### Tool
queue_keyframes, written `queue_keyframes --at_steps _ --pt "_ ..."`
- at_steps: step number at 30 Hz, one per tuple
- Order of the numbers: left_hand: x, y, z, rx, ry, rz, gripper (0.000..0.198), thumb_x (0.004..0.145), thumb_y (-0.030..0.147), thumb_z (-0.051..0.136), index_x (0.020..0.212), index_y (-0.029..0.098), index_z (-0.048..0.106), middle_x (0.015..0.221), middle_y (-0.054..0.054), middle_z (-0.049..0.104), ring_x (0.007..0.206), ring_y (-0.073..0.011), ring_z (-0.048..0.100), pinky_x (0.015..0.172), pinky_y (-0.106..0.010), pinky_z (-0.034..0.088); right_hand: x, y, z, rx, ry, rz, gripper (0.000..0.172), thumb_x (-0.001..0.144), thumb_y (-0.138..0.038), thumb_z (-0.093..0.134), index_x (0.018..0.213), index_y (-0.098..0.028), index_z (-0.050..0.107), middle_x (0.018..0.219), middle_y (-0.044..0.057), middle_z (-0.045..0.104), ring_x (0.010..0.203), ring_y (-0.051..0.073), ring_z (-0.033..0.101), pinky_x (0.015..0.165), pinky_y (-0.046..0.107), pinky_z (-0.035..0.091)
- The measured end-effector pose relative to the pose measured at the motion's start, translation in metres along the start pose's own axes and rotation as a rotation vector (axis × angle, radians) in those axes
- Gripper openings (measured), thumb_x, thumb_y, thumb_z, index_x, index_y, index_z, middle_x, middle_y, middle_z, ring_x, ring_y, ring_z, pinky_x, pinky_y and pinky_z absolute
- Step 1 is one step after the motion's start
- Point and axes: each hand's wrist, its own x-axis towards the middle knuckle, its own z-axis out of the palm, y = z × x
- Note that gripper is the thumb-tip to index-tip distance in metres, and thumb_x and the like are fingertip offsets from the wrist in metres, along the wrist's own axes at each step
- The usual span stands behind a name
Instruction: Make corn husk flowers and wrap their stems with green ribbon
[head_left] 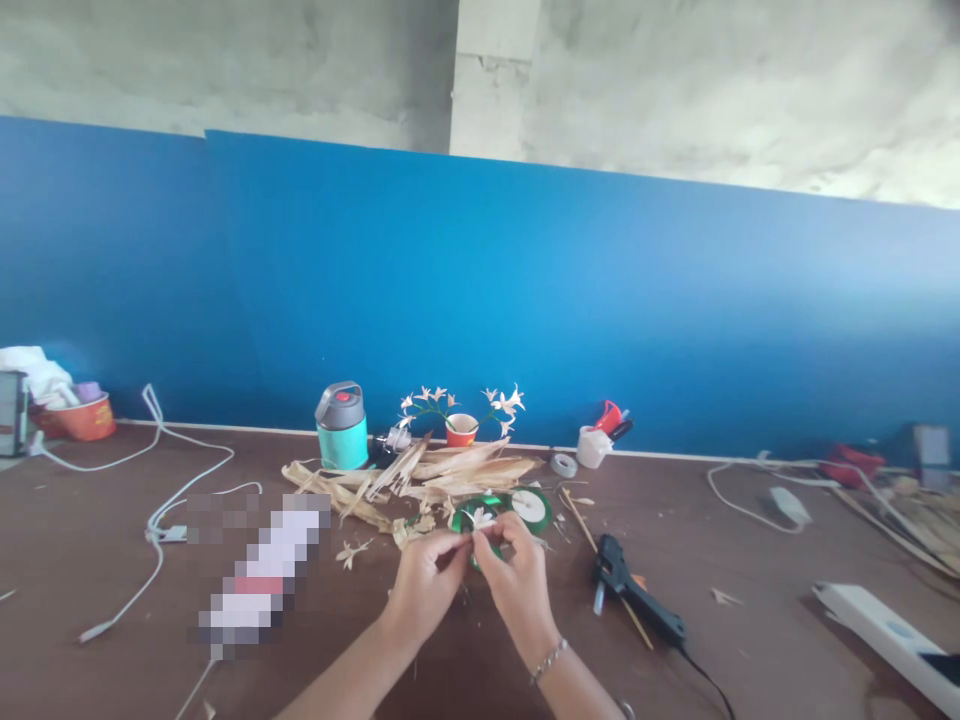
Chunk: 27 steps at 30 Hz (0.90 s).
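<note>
A small pale flower point(480, 518) with pointed petals, seemingly of dried husk, rises from between the fingertips of both hands. My left hand point(429, 578) is closed in a pinch at its base, and my right hand point(517, 570) pinches there from the other side. The fingers hide the flower's lower part. Just beyond them lie rolls of green tape point(546, 515), one with a white core. Dried corn husks point(465, 468) are heaped behind. A loose husk flower point(351, 553) rests on the table left of my left hand.
To the right, a black glue gun point(637, 592) lies across a thin stick point(581, 520). At the back stand a teal flask point(343, 440), a paper cup point(461, 430) with flower stems, and a white cup point(592, 447). White cables point(161, 500) and power strips point(892, 640) flank the work area.
</note>
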Motion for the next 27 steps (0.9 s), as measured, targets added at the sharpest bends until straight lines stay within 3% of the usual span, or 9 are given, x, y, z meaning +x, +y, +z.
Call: queue_keyframes --at_steps 3,5,8,12,19,27 --pt "0.003 -0.004 -0.001 -0.108 0.006 -0.108 0.024 0.078 0.03 0.056 0.087 0.015 0.072 0.075 -0.006 0.07 0.071 -0.019 0.063 0.064 -0.025 0.048 0.003 -0.002 -0.003 0.048 -0.038 0.06 0.012 0.07 -0.021 0.054 0.059 -0.018 0.051 0.06 -0.001 0.051 0.057 0.013 0.048 0.052 0.023 0.038" --pt "0.004 -0.006 -0.002 -0.206 0.023 -0.212 0.029 0.075 0.031 0.056 0.094 0.013 0.069 0.076 -0.006 0.069 0.064 -0.017 0.061 0.055 -0.023 0.046 0.005 -0.003 -0.006 0.09 -0.075 0.086 0.014 0.069 -0.021 0.055 0.057 -0.018 0.049 0.057 -0.003 0.048 0.055 0.012 0.045 0.051 0.022 0.036" --pt "0.006 -0.005 -0.004 -0.321 0.028 -0.294 0.036 0.072 0.031 0.059 0.103 0.013 0.065 0.068 -0.002 0.064 0.051 -0.0116 0.054 0.044 -0.019 0.038 0.008 -0.002 -0.009 0.172 -0.174 0.122 0.017 0.068 -0.024 0.055 0.055 -0.018 0.047 0.054 -0.005 0.043 0.051 0.01 0.038 0.049 0.022 0.032" --pt "0.006 -0.002 -0.005 -0.411 -0.023 -0.326 0.041 0.07 0.035 0.062 0.105 0.013 0.063 0.049 0.006 0.051 0.04 -0.0066 0.041 0.04 -0.018 0.031 0.009 0.001 -0.008 0.249 -0.279 0.153 0.02 0.068 -0.027 0.055 0.053 -0.018 0.046 0.056 -0.005 0.039 0.05 0.008 0.034 0.047 0.022 0.029" --pt "0.01 -0.008 -0.007 -0.29 -0.106 -0.424 0.035 0.067 0.046 0.062 0.073 0.012 0.062 0.032 0.009 0.038 0.027 -0.0049 0.031 0.032 -0.018 0.019 0.014 0.005 -0.008 0.214 -0.301 0.165 0.018 0.066 -0.027 0.056 0.053 -0.018 0.047 0.054 -0.004 0.041 0.052 0.009 0.035 0.048 0.022 0.028" --pt "0.01 -0.005 -0.01 -0.32 -0.161 -0.457 0.022 0.065 0.034 0.064 0.073 0.016 0.054 0.038 0.011 0.044 0.025 -0.0034 0.033 0.029 -0.017 0.016 0.015 0.003 -0.012 0.109 -0.314 0.153 0.016 0.065 -0.027 0.053 0.053 -0.018 0.047 0.053 -0.004 0.042 0.052 0.01 0.035 0.049 0.023 0.029"
